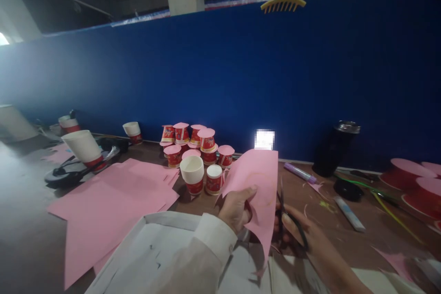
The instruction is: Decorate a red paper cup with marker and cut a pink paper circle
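My left hand (237, 209) grips a curved sheet of pink paper (263, 179), its thumb lying on the paper's face. A faint yellowish curved line shows on the sheet, and its lower edge hangs down in a narrow strip. Black scissors (295, 227) are in my right hand (305, 232), with fingers around the handles. Their blades point upward at the sheet's right edge; whether they touch it I cannot tell. Behind my left hand stand a small red cup with a white top (214, 180) and a white paper cup set in a red one (192, 172).
Stacked red cups with pink paper discs (206, 138) stand by the blue partition (193, 78). Pink sheets (117, 206) and a white box (165, 243) lie left. A purple marker (299, 173), black bottle (334, 149) and large red, pink-topped pieces (409, 173) are right.
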The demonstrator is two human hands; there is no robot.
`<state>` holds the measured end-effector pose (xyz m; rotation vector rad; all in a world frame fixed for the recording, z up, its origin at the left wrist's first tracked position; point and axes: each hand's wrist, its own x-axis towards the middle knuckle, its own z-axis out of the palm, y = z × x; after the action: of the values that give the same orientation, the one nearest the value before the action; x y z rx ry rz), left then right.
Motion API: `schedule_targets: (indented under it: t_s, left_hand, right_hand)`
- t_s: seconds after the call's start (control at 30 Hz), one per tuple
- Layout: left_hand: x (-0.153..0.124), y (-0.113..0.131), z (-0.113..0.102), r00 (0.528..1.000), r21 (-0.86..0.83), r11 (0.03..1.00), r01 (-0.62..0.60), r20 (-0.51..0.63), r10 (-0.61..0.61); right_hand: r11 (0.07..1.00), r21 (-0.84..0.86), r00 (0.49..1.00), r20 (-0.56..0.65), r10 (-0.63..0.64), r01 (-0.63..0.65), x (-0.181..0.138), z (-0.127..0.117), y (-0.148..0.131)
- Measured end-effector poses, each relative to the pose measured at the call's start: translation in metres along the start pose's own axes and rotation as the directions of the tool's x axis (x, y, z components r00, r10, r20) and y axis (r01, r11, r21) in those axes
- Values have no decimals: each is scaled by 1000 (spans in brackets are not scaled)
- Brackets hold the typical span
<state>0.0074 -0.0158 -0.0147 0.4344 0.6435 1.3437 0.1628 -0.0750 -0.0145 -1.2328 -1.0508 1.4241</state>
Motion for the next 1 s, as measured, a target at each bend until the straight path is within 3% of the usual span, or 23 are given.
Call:
schedule_targets:
  t_s: [0.33, 0.63, 0.83, 1.0]
  left_hand:
    - [2, -3, -4, 1000, 31, 999, 13, 23, -14]
    - [4, -2, -5, 998, -68, 996, 55, 26, -54]
    - [3, 0, -1, 999, -39, 999, 13, -47, -15]
    - [1, 3, 1, 996, -51, 997, 50, -78, -54]
  right_hand:
    - [999, -41, 1000, 22, -17, 18, 2, -4, 0]
    - [998, -17, 998, -26, -53, 52, -6, 9, -5]
    - [1000, 0, 998, -53, -17, 17, -8, 11, -10]
    - [1000, -4, 998, -61, -20, 20, -8, 13, -12]
